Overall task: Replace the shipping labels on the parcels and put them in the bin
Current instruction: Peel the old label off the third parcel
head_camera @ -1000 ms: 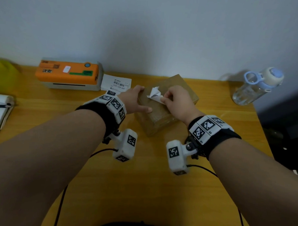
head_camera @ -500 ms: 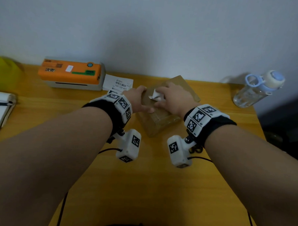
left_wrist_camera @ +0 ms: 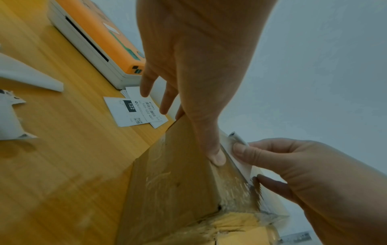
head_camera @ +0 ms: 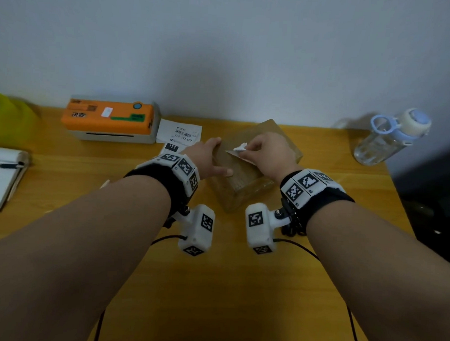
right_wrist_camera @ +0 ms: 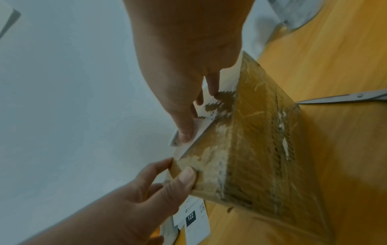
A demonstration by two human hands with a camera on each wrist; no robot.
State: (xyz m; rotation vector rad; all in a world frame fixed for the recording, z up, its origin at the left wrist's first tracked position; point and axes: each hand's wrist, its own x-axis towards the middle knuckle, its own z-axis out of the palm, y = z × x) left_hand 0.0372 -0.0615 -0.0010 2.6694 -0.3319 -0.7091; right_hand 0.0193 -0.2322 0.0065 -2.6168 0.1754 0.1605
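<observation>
A brown cardboard parcel (head_camera: 244, 181) lies at an angle on the wooden table (head_camera: 213, 286). My left hand (head_camera: 209, 156) grips its left corner, thumb on the top face and fingers over the edge. My right hand (head_camera: 266, 154) pinches the old white label (head_camera: 239, 149), which is partly peeled off the top. In the left wrist view the label (left_wrist_camera: 240, 157) lifts from the parcel (left_wrist_camera: 178, 174) beside my left thumb. The right wrist view shows torn label (right_wrist_camera: 201, 129) with paper residue along the parcel's (right_wrist_camera: 251, 149) upper edge.
An orange label printer (head_camera: 110, 119) stands at the back left with fresh labels (head_camera: 180, 135) beside it. A water bottle (head_camera: 390, 136) stands back right. A notebook with a pen (head_camera: 2, 176) and a yellow object (head_camera: 7, 119) are far left. Scissors (right_wrist_camera: 345, 97) lie behind the parcel.
My right hand has reset its pinch on the label, and the raised flap now sits lower over the parcel top. The left hand keeps its hold on the parcel.
</observation>
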